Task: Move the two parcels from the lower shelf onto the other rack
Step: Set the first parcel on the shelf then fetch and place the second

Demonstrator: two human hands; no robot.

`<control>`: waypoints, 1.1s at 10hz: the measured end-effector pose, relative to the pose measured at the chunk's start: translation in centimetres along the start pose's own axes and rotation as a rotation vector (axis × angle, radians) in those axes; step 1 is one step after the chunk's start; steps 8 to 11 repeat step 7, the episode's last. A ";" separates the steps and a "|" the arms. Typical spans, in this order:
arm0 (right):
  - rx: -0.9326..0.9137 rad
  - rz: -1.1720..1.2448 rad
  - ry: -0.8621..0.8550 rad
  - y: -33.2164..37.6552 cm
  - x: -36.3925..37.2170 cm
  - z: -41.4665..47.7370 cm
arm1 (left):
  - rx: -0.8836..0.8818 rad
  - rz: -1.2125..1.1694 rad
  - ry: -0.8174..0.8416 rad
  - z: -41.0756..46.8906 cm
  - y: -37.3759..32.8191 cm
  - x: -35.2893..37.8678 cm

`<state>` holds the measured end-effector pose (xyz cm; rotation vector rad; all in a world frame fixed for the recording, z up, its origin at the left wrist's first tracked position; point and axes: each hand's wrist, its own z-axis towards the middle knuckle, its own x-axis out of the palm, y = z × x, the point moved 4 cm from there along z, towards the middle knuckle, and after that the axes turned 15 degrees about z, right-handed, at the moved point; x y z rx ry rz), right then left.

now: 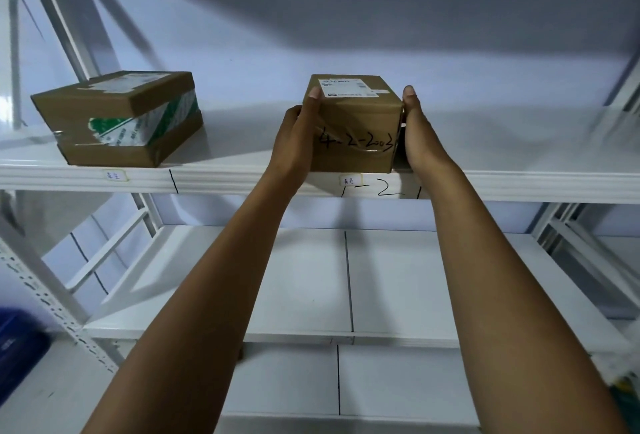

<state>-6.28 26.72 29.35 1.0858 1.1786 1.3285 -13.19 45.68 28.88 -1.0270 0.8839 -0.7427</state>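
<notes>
Both bare arms reach up to a white metal rack, where a small brown parcel sits at the front lip of the upper shelf, its near face marked by hand "4-2-2003" under clear tape and its top carrying a white printed label. The left hand lies flat against the parcel's left side and the right hand against its right side, so the box is clasped between the two palms, fingers stretched toward the back. The parcel's base appears to meet the shelf, slightly overhanging the edge (whether it bears its full weight there cannot be told). Well to the left of this parcel, on the same shelf, rests a flatter second parcel wrapped with green-and-white printed tape, untouched. Directly below the held parcel, the shelf's front edge shows a small label and a handwritten "2".
</notes>
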 end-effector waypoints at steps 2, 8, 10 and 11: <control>-0.008 -0.006 0.035 0.3 0.1 -0.4 | -0.003 -0.023 -0.002 0.2 0.1 0.2; -0.026 0.154 -0.181 0.9 -0.3 -3.9 | -0.004 -0.064 -0.060 -2.4 0.1 -2.9; -0.026 0.154 -0.181 0.9 -0.3 -3.9 | -0.004 -0.064 -0.060 -2.4 0.1 -2.9; -0.026 0.154 -0.181 0.9 -0.3 -3.9 | -0.004 -0.064 -0.060 -2.4 0.1 -2.9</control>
